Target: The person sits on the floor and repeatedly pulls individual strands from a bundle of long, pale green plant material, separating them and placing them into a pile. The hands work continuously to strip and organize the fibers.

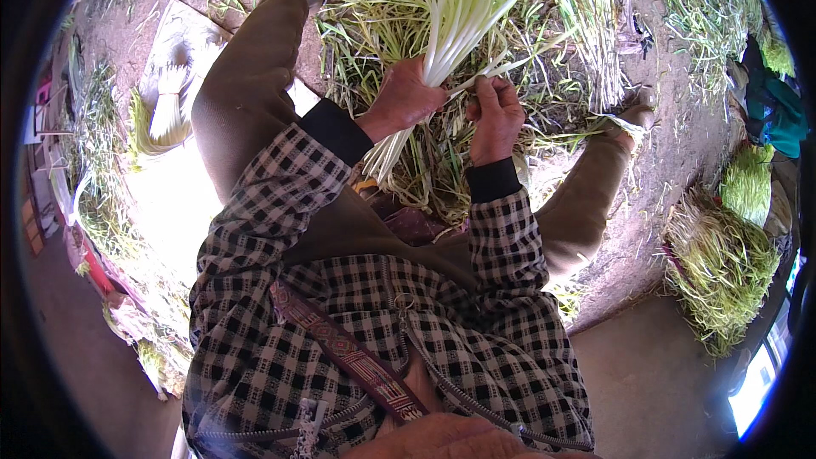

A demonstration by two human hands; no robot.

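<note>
My left hand (405, 94) is closed around a bundle of pale blanched chives (454, 29). Their yellow-green leaves fan out above the fist, and the white ends stick out below it. Just to the right, my right hand (498, 116) pinches a thin pale stalk (507, 68) between thumb and fingertips, close to the bundle. Under both hands lies a heap of loose green and dried leaves (440, 169) between my legs. Whether the pinched stalk is still joined to the bundle cannot be made out.
A tied bundle of chives (169, 102) lies on a pale board (167, 29) beyond my left leg. Long untied stalks (596, 32) rest near my right foot. Further right stand a large grassy bundle (723, 268) and a teal cloth (781, 111). Plant scraps litter the ground.
</note>
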